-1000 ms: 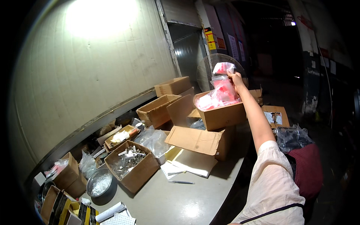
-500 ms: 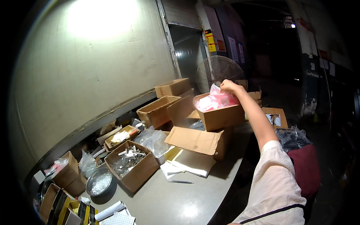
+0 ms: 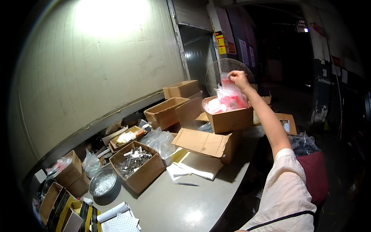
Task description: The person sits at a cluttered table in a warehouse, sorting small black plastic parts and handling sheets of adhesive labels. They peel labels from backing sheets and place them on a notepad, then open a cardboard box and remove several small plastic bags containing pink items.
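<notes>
At the far right of the table, my right hand [image 3: 239, 78] is raised above a cardboard box [image 3: 231, 120], its fingers pinched together. From them hangs a small clear plastic bag with red on it [image 3: 226, 80], smeared by motion. Just below, a heap of pink and clear plastic bags [image 3: 230, 98] fills the box and rises above its rim. My left hand is out of view.
An open box of metal parts [image 3: 135, 162], a grey bowl of small clear pieces [image 3: 104, 185], papers [image 3: 197, 165] and a pen [image 3: 187, 184] lie on the table [image 3: 174, 205]. Empty-looking cartons [image 3: 166, 112] and a large fan [image 3: 218, 69] stand behind.
My right hand has lifted from the pink bags in the box and now holds one small bag above them. The view has shifted slightly.
</notes>
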A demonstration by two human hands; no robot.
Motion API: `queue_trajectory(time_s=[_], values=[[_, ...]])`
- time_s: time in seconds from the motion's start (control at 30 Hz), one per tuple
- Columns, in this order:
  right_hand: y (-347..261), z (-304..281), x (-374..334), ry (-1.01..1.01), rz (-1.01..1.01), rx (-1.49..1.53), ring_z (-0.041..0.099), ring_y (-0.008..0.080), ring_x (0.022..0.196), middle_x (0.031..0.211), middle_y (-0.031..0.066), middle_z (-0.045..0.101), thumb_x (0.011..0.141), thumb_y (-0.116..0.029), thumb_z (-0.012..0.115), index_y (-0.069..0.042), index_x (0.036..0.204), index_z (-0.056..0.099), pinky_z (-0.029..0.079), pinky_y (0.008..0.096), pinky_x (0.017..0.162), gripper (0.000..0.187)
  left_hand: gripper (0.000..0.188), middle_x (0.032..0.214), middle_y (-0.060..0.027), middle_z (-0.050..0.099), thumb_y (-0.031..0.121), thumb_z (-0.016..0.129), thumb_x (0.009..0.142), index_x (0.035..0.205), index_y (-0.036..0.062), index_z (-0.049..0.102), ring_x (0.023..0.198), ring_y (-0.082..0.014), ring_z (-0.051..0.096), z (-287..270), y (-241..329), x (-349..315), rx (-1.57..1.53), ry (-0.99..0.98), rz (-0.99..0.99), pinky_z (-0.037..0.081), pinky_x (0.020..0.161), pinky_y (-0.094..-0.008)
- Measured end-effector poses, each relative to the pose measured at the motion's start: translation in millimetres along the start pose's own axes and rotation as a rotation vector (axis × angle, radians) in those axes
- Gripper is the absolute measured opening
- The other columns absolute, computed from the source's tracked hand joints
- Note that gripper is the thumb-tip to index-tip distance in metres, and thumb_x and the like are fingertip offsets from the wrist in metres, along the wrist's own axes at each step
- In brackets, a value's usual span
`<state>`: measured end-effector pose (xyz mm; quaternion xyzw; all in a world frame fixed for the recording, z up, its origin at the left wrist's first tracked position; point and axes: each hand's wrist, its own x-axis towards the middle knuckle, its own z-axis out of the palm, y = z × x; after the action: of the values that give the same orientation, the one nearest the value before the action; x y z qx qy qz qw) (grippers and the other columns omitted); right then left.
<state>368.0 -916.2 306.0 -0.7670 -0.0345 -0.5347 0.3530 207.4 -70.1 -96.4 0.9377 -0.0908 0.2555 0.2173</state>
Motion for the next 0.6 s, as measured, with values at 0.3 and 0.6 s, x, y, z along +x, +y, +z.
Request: queue_trajectory(time_s=[0.3, 0.6], values=[[-34.8, -6.5, -0.1, -0.036, -0.020, 1.091, 0.063, 0.0241, 0.105, 0.120, 0.0107, 0.064, 0.100, -0.027, 0.039, -0.012, 0.086, 0.058, 0.054, 0.0402, 0.095, 0.028, 0.054, 0.145, -0.0306, 0.043, 0.022, 0.059, 0.101, 0.144, -0.0040, 0.043, 0.131, -0.0467, 0.045, 6.9, -13.6, -6.2, -0.005, 0.026, -0.001, 0.036, 0.112, -0.0493], [-23.2, 22.2, -8.0, -0.278, 0.024, 1.312, 0.064, 0.0275, 0.104, 0.113, 0.0143, 0.068, 0.104, -0.032, 0.041, -0.009, 0.078, 0.058, 0.055, 0.0503, 0.097, 0.038, 0.054, 0.146, -0.0305, 0.043, 0.024, 0.057, 0.101, 0.144, -0.0054, 0.042, 0.134, -0.0462, 0.042, -1.7, -2.0, -8.4, 0.007, 0.021, -0.051, 0.034, 0.114, -0.0491]])
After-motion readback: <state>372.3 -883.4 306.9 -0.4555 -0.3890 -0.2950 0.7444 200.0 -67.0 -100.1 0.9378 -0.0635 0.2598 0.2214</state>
